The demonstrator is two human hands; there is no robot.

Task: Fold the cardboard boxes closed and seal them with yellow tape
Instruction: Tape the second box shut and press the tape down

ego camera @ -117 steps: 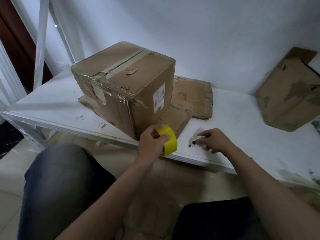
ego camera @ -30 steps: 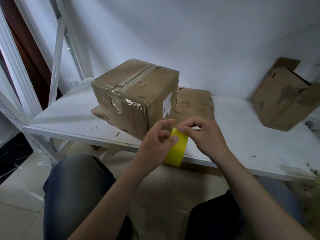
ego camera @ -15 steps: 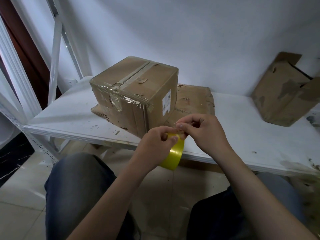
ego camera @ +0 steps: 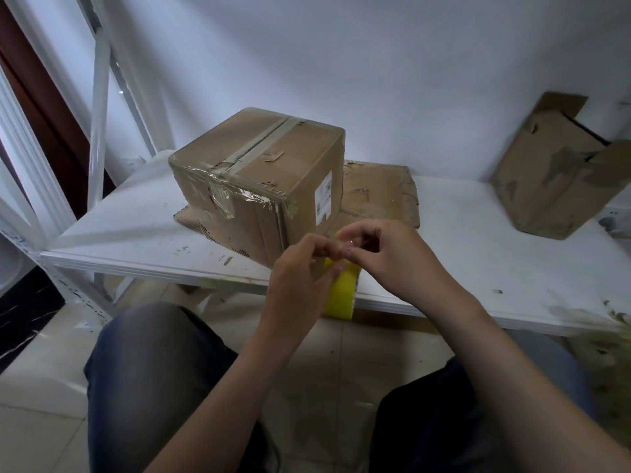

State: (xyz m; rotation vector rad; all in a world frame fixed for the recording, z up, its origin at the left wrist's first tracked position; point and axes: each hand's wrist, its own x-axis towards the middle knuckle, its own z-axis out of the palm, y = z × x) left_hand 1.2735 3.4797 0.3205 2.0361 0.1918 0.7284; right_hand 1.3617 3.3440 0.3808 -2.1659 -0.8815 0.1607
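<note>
A closed cardboard box (ego camera: 269, 186) with old clear tape along its top seam stands on a flattened cardboard sheet (ego camera: 379, 192) on the white shelf (ego camera: 478, 254). In front of it, at the shelf's front edge, my left hand (ego camera: 300, 281) holds a yellow tape roll (ego camera: 341, 295), mostly hidden behind the fingers. My right hand (ego camera: 392, 254) pinches at the top of the roll, fingertips touching those of the left. A second, worn cardboard box (ego camera: 553, 172) leans open against the wall at the right.
The shelf's white metal uprights (ego camera: 99, 107) rise at the left. My knees (ego camera: 153, 363) are below the shelf edge over a tiled floor. A white wall closes the back.
Both hands have risen a little with the roll. My right fingers have closed tighter on the top of the tape, against my left fingertips.
</note>
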